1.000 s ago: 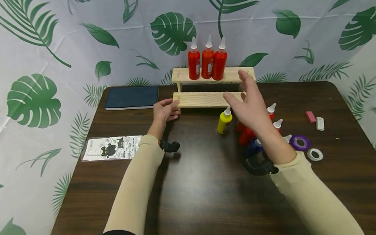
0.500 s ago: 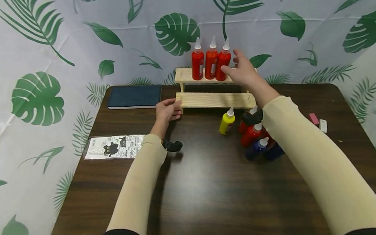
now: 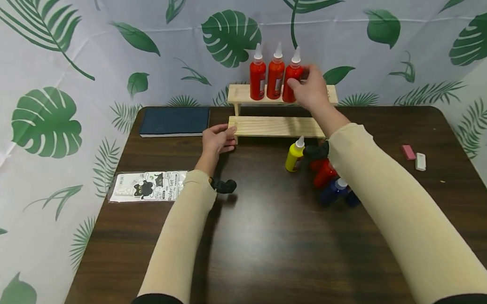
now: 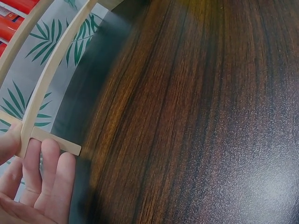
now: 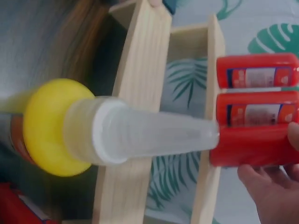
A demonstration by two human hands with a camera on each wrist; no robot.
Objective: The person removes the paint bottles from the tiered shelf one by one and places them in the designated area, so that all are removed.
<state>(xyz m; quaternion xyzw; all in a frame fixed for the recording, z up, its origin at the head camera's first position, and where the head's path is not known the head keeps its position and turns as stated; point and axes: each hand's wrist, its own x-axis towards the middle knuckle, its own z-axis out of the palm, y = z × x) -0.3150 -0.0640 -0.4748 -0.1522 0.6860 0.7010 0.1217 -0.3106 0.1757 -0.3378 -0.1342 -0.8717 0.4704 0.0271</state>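
A two-tier wooden rack stands at the back of the table. Three red squeeze bottles with pointed white nozzles are lined up on its upper shelf. My right hand grips the rightmost red bottle, thumb in front and fingers round its far side; its base rests on or just over the shelf. With my left hand I pinch the left end of the lower shelf, thumb on top and fingers underneath, as the left wrist view shows. A yellow squeeze bottle stands before the rack.
Red bottles and blue bottles stand beneath my right forearm, partly hidden. A dark notebook lies back left, a packaged ruler set nearer. Pink and white erasers lie at right. A leaf-print cloth hangs behind.
My right hand has moved up from above the lower shelf to the upper one and taken hold of the rightmost red bottle. The left hand keeps its place on the rack.
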